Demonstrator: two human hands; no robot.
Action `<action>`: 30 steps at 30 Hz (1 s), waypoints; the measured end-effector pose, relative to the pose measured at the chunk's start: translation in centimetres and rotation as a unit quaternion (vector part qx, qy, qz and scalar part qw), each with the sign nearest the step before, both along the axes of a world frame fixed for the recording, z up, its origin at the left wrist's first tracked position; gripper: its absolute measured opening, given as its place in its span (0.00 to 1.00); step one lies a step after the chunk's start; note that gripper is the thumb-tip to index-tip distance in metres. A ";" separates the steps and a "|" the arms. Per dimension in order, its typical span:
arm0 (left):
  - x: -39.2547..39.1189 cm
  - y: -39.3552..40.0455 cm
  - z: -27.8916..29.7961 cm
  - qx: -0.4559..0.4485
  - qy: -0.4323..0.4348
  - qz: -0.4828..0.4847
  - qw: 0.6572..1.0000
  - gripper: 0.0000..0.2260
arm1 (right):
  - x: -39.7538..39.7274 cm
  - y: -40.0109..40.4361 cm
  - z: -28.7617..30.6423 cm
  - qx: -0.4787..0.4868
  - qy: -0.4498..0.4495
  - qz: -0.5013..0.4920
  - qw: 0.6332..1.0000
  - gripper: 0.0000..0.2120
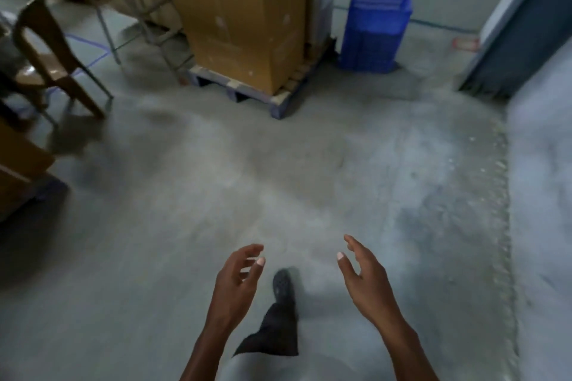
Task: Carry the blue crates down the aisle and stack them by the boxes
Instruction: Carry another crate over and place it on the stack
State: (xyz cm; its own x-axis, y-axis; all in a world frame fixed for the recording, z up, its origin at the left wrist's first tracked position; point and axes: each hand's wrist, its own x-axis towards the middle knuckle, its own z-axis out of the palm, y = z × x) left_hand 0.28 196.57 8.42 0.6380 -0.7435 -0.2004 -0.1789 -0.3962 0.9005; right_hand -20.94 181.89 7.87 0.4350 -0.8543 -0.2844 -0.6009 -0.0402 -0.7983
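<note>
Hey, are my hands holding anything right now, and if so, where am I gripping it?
Nothing is held. The left hand and right hand are both empty, fingers loosely spread. The blue crates stand untouched beside the cardboard box.

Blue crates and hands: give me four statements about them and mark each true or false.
1. The blue crates stand on the floor beside the cardboard boxes. True.
2. The left hand holds a crate. False: it is empty, fingers loosely curled.
3. The right hand is empty. True.
4. The boxes sit directly on the floor. False: they rest on a pallet.
</note>
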 end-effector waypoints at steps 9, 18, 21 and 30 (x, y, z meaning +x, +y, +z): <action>10.5 -25.8 -0.1 -0.009 -0.056 -0.107 0.993 0.12 | 5.3 -20.8 0.4 -0.050 0.052 -0.102 0.992 0.36; 15.7 -51.1 0.7 0.041 -0.409 -0.215 0.886 0.27 | 12.4 -42.4 1.2 -0.185 0.225 -0.112 0.950 0.29; 17.5 -59.9 -0.5 0.053 -0.455 -0.224 0.860 0.30 | 14.6 -51.4 0.1 -0.198 0.243 -0.105 0.944 0.32; 23.4 -85.6 1.5 0.091 -0.440 -0.143 0.882 0.30 | 21.1 -79.6 1.1 -0.183 0.246 -0.063 0.950 0.36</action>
State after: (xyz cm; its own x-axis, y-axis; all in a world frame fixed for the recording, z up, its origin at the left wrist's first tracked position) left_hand 23.72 111.02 9.91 0.3970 -0.9060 0.1466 -0.8932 -0.3447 0.2888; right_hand 0.16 102.30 9.02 0.2150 -0.9714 -0.1012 -0.9158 -0.1645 -0.3663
